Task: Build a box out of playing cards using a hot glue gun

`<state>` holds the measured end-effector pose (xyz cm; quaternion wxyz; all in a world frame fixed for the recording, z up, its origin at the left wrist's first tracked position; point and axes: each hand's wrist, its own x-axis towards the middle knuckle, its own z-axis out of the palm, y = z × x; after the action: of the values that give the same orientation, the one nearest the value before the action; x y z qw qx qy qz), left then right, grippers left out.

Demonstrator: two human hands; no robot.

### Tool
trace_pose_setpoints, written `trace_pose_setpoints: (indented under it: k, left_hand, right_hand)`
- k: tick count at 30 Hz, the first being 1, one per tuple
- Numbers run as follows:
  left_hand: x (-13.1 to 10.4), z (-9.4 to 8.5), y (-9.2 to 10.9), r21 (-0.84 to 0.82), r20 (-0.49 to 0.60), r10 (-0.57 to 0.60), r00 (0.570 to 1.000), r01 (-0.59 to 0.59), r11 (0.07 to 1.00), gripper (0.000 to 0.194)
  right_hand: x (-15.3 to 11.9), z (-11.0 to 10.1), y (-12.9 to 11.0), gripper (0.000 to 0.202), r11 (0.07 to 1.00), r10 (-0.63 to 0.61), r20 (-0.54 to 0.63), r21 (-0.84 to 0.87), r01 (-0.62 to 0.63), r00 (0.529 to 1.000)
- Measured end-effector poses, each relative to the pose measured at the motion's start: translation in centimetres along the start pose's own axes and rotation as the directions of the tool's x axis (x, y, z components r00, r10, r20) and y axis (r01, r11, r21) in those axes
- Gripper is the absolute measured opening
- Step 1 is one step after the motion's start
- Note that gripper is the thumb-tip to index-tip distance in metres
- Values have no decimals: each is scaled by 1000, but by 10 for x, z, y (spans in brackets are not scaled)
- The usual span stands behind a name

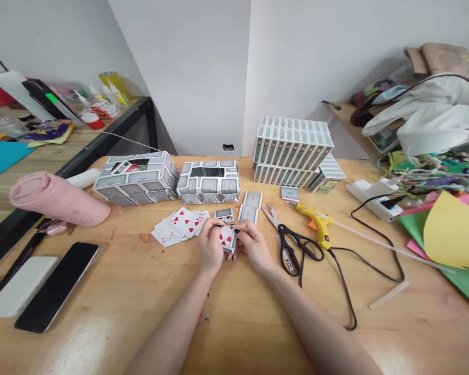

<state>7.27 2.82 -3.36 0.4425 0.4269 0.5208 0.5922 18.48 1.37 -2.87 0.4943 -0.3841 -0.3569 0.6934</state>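
Between my two hands is a playing card (pixel 227 237) with red hearts, held above the wooden table. My left hand (pixel 211 244) grips its left side, fingers closed. On the other side, my right hand (pixel 252 245) pinches the card's right edge. Just left of my hands lies a loose fan of playing cards (pixel 182 224), face up. Beyond my fingers rest a folded card (pixel 223 213) and some face-down cards (pixel 250 205). Black-handled scissors (pixel 293 242) lie open to the right, beside a yellow glue gun (pixel 316 221).
Two boxes covered in cards (pixel 136 179) (pixel 208 182) stand at the back left. Stacked card packs (pixel 291 146) rise at the back right. A pink roll (pixel 58 198) and a phone (pixel 58 286) lie left. Right are a power strip (pixel 375 198), cable and coloured sheets (pixel 453 229).
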Motion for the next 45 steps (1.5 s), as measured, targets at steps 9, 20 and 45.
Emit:
trace_pose_setpoints:
  k: [9,20,45]
  left_hand:
    - [-1,1,4,-3,60,-31,998,31,1000,9]
    - [-2,0,8,55,174,-4,985,-6,998,17]
    - [6,-13,14,67,398,-143,906,127,990,21]
  right_hand:
    - [1,-3,0,16,999,27,31,42,-29,999]
    - [3,-11,-5,20,969,195,158,123,-215,968]
    - [0,-16,-2,46,934,301,424,49,-354,854]
